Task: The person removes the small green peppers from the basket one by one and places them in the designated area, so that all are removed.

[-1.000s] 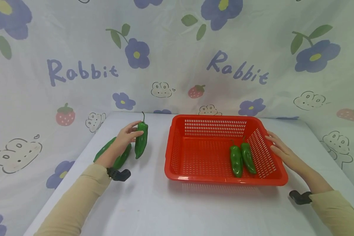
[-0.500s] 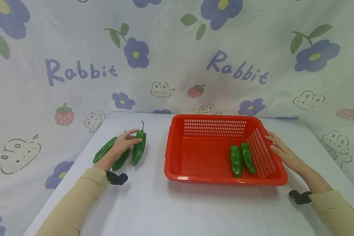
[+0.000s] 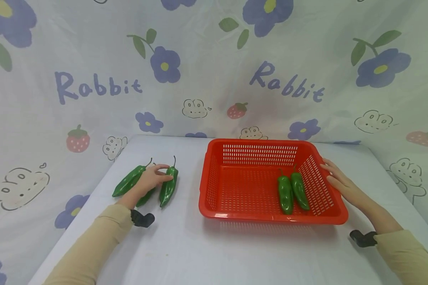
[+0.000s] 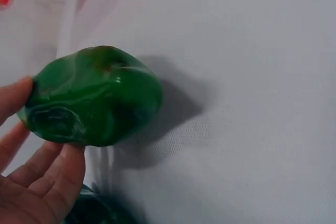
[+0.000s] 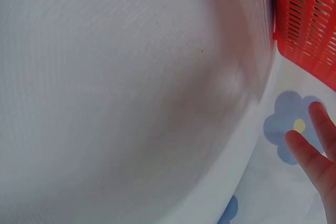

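And it's glossy deep green on the held pepper (image 4: 94, 98), with a reddish-brown smudge in the left wrist view! Matching green on the loose peppers (image 3: 129, 181) and the basket pair (image 3: 285, 194), set against the bright red of the slotted basket (image 3: 271, 219). White tablecloth (image 3: 214, 257) below, beige sleeves (image 3: 89, 245), black wrist cameras (image 3: 142, 219). Behind, the whitish backdrop (image 3: 207, 55) goes busy: purple-blue flowers (image 3: 165, 65) with yellow centres, green leaves (image 3: 140, 46), white-dotted red strawberries (image 3: 78, 142), black-outlined rabbits (image 3: 195, 109), purple "Rabbit" lettering (image 3: 100, 88)!
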The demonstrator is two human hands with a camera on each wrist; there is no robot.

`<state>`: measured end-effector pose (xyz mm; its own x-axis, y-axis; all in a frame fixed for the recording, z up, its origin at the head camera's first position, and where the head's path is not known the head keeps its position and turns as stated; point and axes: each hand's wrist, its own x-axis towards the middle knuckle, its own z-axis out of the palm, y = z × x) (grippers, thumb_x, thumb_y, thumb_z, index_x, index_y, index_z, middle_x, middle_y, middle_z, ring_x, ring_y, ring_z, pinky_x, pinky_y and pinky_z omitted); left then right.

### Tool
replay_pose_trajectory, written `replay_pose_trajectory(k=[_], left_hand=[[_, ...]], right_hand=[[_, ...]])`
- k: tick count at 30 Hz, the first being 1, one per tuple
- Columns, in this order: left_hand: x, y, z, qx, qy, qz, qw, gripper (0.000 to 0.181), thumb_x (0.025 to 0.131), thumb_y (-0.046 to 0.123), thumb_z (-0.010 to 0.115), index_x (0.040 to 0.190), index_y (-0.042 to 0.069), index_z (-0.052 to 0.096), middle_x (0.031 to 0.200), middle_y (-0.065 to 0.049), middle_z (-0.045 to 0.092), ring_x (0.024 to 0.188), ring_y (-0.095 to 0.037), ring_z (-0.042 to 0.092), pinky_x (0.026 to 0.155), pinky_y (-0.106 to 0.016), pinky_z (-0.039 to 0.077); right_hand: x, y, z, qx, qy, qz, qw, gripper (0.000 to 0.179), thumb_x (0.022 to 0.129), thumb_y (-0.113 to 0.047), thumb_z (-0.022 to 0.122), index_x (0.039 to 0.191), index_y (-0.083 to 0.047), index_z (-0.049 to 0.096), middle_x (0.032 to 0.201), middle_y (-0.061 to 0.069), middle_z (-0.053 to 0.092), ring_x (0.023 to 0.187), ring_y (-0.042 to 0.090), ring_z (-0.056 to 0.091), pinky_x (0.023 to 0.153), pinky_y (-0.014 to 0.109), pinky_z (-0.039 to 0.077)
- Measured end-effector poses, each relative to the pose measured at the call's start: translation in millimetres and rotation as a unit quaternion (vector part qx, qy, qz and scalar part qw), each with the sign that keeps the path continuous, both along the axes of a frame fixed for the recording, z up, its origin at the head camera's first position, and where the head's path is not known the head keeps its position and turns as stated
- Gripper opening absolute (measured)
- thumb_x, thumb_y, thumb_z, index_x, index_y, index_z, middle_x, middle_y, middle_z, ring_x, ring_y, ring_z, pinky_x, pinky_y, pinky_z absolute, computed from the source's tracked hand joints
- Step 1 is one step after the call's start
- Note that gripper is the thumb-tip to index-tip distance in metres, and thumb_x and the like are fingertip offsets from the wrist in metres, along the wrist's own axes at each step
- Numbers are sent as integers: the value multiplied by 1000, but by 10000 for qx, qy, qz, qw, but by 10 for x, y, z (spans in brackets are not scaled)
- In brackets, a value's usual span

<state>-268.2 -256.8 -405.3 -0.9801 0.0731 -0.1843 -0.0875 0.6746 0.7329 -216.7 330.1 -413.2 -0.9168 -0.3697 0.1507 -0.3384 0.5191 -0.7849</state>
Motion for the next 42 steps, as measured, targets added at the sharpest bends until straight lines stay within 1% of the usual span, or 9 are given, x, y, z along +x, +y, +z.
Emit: replay_pose_trajectory(k=[3,10,18,23,28,34,36,38,42], left_hand=[[-9,11,-30,-279,-18,-42,9996,60,83,30,65,132,3,45,120,-29,54,88,-27,61,74,-35,50],[-29,24,-71,-589,-39,-133,9982,60,85,32,63,132,1,44,119,-29,54,95,-32,61,74,-35,52],[15,45,-67,-977,169,-150,9950,60,86,33,62,131,-2,45,117,-30,55,94,-33,61,73,-37,52],[36,62,-38,-1048,132,-52,9944,60,86,32,61,132,-3,43,117,-30,55,96,-35,61,74,-38,52],[21,44,-29,-1038,107,-29,9945,61,87,33,61,133,-2,41,119,-29,54,96,-35,61,74,-37,53],[-8,1,0,-845,93,-40,9964,62,87,31,61,135,-2,39,118,-27,56,81,-25,64,62,-29,52],[-15,-5,21,-813,74,-29,9967,62,87,30,61,135,-2,39,118,-27,56,79,-23,64,61,-29,51],[-17,-2,57,-806,39,-46,9967,62,88,31,60,135,-2,38,120,-28,54,80,-24,63,63,-30,52],[-30,16,144,-768,-112,20,9970,62,88,31,59,137,-1,36,124,-28,51,90,-31,62,70,-35,53]], right_hand=[[0,3,-6,-2,19,12,10000,50,98,-15,32,146,-10,19,153,8,3,117,-22,14,87,71,27],[2,4,-9,-52,-17,7,10000,50,98,-15,33,146,-11,19,153,8,3,120,-20,14,87,71,26],[1,1,-17,-62,-52,-29,10000,50,98,-16,33,146,-10,18,153,10,2,122,-19,12,87,73,24],[1,-1,-19,-49,-63,-28,10000,50,98,-16,33,146,-11,18,153,10,2,124,-16,13,88,72,26],[3,-7,-13,-7,-149,-104,9998,51,98,-18,34,146,-12,18,153,10,1,129,-10,11,88,73,25],[9,-3,-4,-52,-87,-56,9999,51,98,-17,33,146,-12,18,153,9,1,127,-13,12,88,70,26],[11,-1,-2,-50,-55,-39,10000,51,98,-17,33,146,-13,18,154,7,1,125,-16,13,88,70,27],[10,0,-1,-55,-42,-25,10000,51,98,-17,33,146,-13,17,154,6,1,123,-17,13,88,70,27],[9,0,-2,-55,-51,-6,10000,51,98,-17,33,147,-14,17,154,6,2,124,-15,15,88,69,29]])
